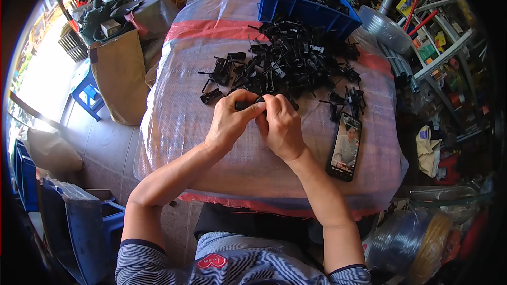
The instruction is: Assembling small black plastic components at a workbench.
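Note:
Both my hands meet over the middle of a work surface wrapped in woven plastic sheeting [248, 148]. My left hand [232, 116] is closed round a small black plastic part [243, 105], gripping it between thumb and fingers. My right hand [282, 124] pinches at the same spot, its fingertips touching the part's right end; most of what they hold is hidden. Just beyond my fingers spreads a heap of similar black plastic parts [285, 58], some with thin rods sticking out. One loose black part [212, 96] lies left of my left hand.
A blue plastic crate [306, 2] with more black parts stands at the far edge. A phone [345, 146] showing a person lies to the right. Blue stools [87, 88], a brown sack [120, 76], a clear tubing coil [384, 27] and wrapped wire spools [409, 243] surround the work surface.

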### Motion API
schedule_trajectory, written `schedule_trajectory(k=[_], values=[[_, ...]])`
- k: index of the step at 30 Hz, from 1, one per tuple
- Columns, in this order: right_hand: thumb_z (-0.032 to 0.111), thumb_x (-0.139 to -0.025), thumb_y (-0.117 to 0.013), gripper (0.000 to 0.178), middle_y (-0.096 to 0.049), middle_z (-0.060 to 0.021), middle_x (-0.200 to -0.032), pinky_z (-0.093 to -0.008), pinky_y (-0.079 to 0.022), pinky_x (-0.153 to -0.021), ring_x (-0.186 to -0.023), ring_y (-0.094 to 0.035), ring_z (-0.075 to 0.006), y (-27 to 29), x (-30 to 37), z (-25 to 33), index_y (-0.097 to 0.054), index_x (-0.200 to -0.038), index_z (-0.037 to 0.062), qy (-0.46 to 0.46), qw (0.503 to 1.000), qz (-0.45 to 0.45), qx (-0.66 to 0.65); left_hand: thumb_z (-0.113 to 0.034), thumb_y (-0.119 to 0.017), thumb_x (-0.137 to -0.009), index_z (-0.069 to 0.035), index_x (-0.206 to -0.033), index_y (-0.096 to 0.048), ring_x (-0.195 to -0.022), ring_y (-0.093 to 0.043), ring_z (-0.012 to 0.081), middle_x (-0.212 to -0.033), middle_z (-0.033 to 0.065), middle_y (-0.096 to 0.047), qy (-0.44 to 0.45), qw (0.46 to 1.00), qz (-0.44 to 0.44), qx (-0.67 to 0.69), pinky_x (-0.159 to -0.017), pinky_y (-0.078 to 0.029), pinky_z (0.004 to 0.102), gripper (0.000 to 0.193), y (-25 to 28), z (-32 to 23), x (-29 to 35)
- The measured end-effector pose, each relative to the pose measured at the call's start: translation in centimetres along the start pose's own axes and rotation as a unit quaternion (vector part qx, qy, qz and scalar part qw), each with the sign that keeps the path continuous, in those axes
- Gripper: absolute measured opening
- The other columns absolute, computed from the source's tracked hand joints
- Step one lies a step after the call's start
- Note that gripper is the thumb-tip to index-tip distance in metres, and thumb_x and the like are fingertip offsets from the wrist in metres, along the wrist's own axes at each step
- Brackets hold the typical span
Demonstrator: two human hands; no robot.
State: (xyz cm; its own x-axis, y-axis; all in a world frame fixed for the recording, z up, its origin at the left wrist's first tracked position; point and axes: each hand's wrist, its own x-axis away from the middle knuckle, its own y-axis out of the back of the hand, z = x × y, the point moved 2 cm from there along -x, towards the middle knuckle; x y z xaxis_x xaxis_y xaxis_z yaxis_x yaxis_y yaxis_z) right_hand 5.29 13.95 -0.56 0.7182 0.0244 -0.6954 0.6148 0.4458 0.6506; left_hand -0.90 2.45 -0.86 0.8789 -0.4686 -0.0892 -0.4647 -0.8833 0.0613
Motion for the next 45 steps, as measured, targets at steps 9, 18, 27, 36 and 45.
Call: schedule_trajectory(k=[9, 18, 27, 36, 45], values=[[0.010, -0.074, -0.066, 0.025, -0.057, -0.0121, -0.090, -0.0375, -0.043, -0.075, -0.086, -0.053, -0.0298, 1.9, -0.3, -5.1, -0.056, -0.096, 0.0033, -0.148, 0.982, 0.051, 0.109, -0.004, -0.060, -0.076, -0.007, -0.082, -0.051, -0.075, -0.058, 0.0171, -0.088, 0.0087, -0.059, 0.077, 0.942, 0.009, 0.326, -0.072, -0.048, 0.0323, 0.011, 1.8, -0.2, -1.9], [0.004, -0.086, -0.053, 0.013, -0.058, -0.0023, -0.081, -0.0212, -0.043, -0.064, -0.068, -0.052, -0.0090, 5.6, 0.1, -5.6, -0.058, -0.097, 0.0004, -0.348, 0.906, -0.067, -0.233, -0.005, -0.060, -0.080, -0.007, -0.114, -0.054, -0.072, -0.057, 0.0123, -0.080, 0.0022, -0.055, 0.181, 0.925, 0.100, 0.320, -0.069, -0.049, 0.0301, 0.035, 1.5, 0.0, -1.1], [0.014, -0.089, -0.055, 0.022, -0.058, -0.0048, -0.092, -0.0234, -0.043, -0.072, -0.079, -0.052, -0.0087, 3.5, 0.2, -3.0, -0.054, -0.107, 0.0027, -0.331, 0.786, 0.062, -0.519, -0.012, -0.064, -0.082, -0.004, -0.092, -0.058, -0.063, -0.055, 0.0102, -0.077, 0.0059, -0.061, 0.134, 0.934, 0.093, 0.318, -0.057, -0.042, 0.0236, 0.014, 0.8, 0.1, -1.1], [0.007, -0.087, -0.056, 0.018, -0.063, -0.0067, -0.097, -0.0218, -0.045, -0.078, -0.084, -0.057, -0.0099, 3.1, -0.1, -1.9, -0.057, -0.105, 0.0019, -0.313, 0.836, -0.074, -0.445, -0.012, -0.068, -0.077, 0.000, -0.089, -0.059, -0.067, -0.056, 0.0097, -0.071, 0.0032, -0.058, 0.040, 0.987, 0.096, 0.123, -0.063, -0.044, 0.0235, 0.019, -0.2, -0.6, -0.4], [0.010, -0.087, -0.056, 0.011, -0.058, -0.0081, -0.100, -0.0264, -0.040, -0.086, -0.093, -0.054, -0.0130, 1.7, 0.6, -2.4, -0.054, -0.095, 0.0030, -0.340, 0.679, 0.067, -0.647, -0.002, -0.069, -0.070, 0.002, -0.090, -0.060, -0.069, -0.058, 0.0151, -0.079, 0.0071, -0.058, -0.234, 0.967, 0.052, -0.083, -0.062, -0.045, 0.0275, 0.021, 0.3, -1.8, 0.7]])
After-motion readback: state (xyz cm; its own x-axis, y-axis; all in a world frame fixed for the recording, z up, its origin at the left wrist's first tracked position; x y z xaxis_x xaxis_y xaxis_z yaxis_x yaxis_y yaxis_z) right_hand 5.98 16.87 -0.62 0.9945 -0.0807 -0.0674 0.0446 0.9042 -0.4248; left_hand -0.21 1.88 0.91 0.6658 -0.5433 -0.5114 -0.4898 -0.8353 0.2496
